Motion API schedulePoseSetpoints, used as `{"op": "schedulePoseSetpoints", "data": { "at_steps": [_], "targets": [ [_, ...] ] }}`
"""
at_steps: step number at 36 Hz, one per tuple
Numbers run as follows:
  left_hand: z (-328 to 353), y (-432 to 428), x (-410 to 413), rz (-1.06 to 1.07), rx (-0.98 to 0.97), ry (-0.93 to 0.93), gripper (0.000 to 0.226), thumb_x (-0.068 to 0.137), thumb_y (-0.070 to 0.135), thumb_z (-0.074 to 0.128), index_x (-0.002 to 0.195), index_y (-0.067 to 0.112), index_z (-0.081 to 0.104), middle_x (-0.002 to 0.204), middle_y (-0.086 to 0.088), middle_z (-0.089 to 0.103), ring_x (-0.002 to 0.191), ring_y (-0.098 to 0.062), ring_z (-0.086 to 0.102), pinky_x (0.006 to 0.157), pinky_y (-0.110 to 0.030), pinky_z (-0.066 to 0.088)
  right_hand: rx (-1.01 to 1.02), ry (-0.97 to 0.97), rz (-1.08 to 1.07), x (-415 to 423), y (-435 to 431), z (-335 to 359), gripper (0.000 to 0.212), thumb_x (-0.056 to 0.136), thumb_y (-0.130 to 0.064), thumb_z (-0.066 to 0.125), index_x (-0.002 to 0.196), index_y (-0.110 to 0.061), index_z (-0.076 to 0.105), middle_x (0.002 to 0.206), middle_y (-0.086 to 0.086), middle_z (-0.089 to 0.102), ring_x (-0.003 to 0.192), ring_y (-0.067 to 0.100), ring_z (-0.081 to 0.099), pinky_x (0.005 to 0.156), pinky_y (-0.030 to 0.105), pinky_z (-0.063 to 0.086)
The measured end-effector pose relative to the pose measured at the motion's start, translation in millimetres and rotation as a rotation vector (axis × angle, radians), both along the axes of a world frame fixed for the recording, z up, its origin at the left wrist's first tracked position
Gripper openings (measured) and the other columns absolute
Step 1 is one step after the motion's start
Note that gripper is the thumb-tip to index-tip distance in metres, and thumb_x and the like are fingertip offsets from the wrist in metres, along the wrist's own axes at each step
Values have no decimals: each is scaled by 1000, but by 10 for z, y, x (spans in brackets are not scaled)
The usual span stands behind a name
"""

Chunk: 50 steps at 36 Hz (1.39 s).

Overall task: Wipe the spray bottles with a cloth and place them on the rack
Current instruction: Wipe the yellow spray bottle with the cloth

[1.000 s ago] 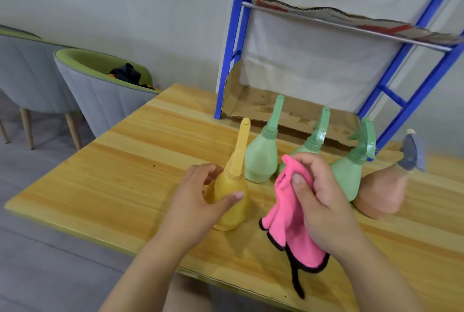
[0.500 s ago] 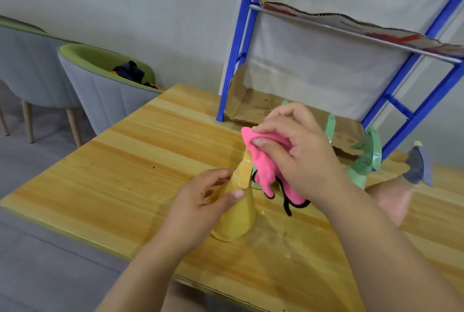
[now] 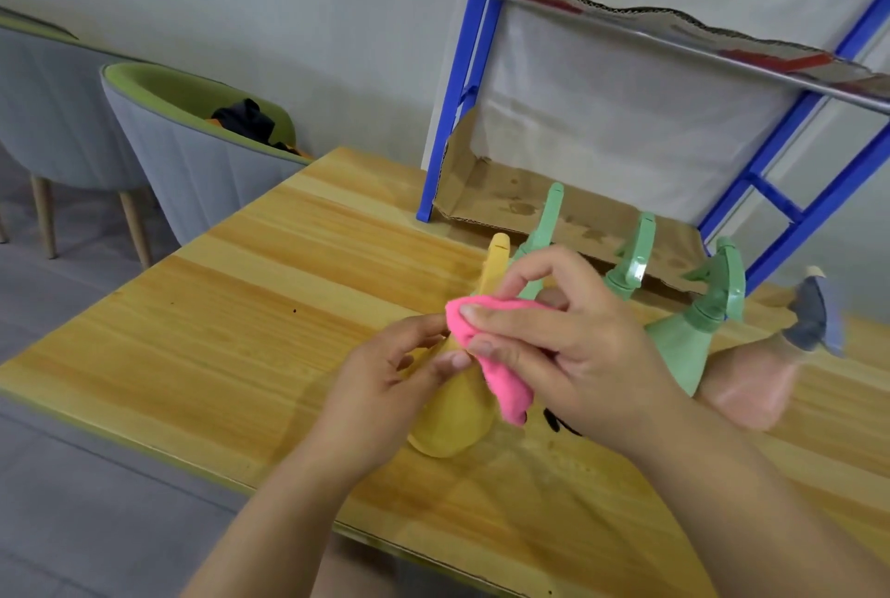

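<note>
A yellow spray bottle [image 3: 455,414] stands on the wooden table [image 3: 241,337], tilted slightly. My left hand [image 3: 385,385] grips its body near the neck. My right hand [image 3: 568,347] holds a pink cloth [image 3: 501,356] with black trim, wrapped against the bottle's neck. Behind my hands stand three green spray bottles, the rightmost one [image 3: 684,347] plainly seen, the other two [image 3: 631,260] mostly hidden. A peach bottle with a blue-grey spray head [image 3: 751,380] leans at the far right. The blue rack [image 3: 457,82] stands on the table behind them.
Cardboard [image 3: 505,197] lines the rack's bottom shelf and its upper shelf [image 3: 674,24]. Two grey-and-green armchairs [image 3: 183,149] stand left of the table, one with dark clothing on its seat. The table's near edge runs diagonally below my forearms.
My right hand brought the pink cloth up from beside the bottle to its spray head, then slid it down onto the neck. My left hand stayed on the yellow bottle.
</note>
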<state>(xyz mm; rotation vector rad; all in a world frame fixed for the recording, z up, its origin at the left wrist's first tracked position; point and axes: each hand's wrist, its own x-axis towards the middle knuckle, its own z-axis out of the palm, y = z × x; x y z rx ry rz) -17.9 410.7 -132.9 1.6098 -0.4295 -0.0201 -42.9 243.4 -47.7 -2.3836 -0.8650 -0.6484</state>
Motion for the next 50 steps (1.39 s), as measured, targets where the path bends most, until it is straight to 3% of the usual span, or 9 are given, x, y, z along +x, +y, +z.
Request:
{"op": "schedulePoseSetpoints", "data": {
  "at_steps": [3, 8, 19, 25, 28, 31, 33, 41, 50],
  "targets": [
    [2, -3, 7, 13, 28, -10, 42, 73, 58, 59, 113, 45, 62, 113, 14, 68, 111, -6, 60, 98, -48, 46, 123, -5, -40, 72, 8, 19, 20, 90, -30, 62, 99, -18, 75, 102, -4, 53, 59, 13, 63, 56, 32, 53],
    [48, 3, -13, -13, 63, -38, 29, 79, 56, 54, 106, 51, 62, 107, 16, 68, 108, -9, 60, 96, -48, 46, 278, 53, -210, 231, -4, 121, 12, 84, -26, 68, 93, -33, 71, 93, -12, 53, 88, -5, 55, 80, 11, 45],
    [244, 48, -116, 26, -164, -36, 43, 74, 48, 60, 112, 28, 67, 113, 4, 69, 109, -15, 62, 92, -41, 50, 350, 112, -258, 164, -46, 14, 18, 85, -19, 70, 97, -31, 66, 96, -10, 55, 92, -10, 52, 83, 5, 39],
    [445, -123, -205, 131, -123, -59, 37, 69, 50, 77, 105, 42, 67, 105, 14, 69, 100, -6, 64, 88, -39, 53, 407, 125, -328, 86, -33, -77, 17, 87, -24, 68, 97, -37, 62, 99, -11, 59, 95, -2, 55, 81, 6, 41],
    [467, -158, -232, 140, -165, -72, 29, 73, 38, 66, 100, 50, 68, 98, 16, 71, 97, -4, 66, 85, -32, 53, 477, 157, -338, 45, 23, -145, 20, 86, -24, 67, 92, -42, 60, 99, -14, 61, 95, 0, 57, 79, 9, 44],
    [488, -149, -228, 159, -179, -62, 28, 72, 36, 62, 95, 50, 70, 95, 17, 72, 95, -2, 66, 82, -24, 50, 482, 88, -272, -6, 115, -277, 2, 88, -28, 64, 86, -27, 63, 89, -6, 61, 86, 5, 58, 75, 13, 45],
    [484, -128, -215, 170, -193, -37, 26, 72, 35, 61, 95, 44, 72, 96, 15, 73, 97, -3, 66, 84, -26, 51, 448, 25, -231, -39, 158, -386, 18, 89, -28, 59, 85, -12, 64, 87, -3, 59, 82, 8, 57, 72, 16, 46],
    [476, -94, -201, 140, -219, -3, 31, 77, 29, 58, 105, 24, 71, 103, 5, 74, 102, -9, 67, 88, -28, 53, 304, -150, -232, -20, 138, -463, 17, 91, -20, 60, 85, -5, 65, 89, 1, 56, 76, 6, 52, 67, 12, 44],
    [504, -150, -215, 151, -214, -15, 43, 61, 40, 72, 101, 24, 71, 99, 0, 74, 91, -12, 70, 75, -22, 55, 548, 31, -369, 73, 133, -341, 4, 88, -19, 66, 84, -20, 64, 85, -4, 61, 85, 0, 55, 72, 6, 41]
  ]
}}
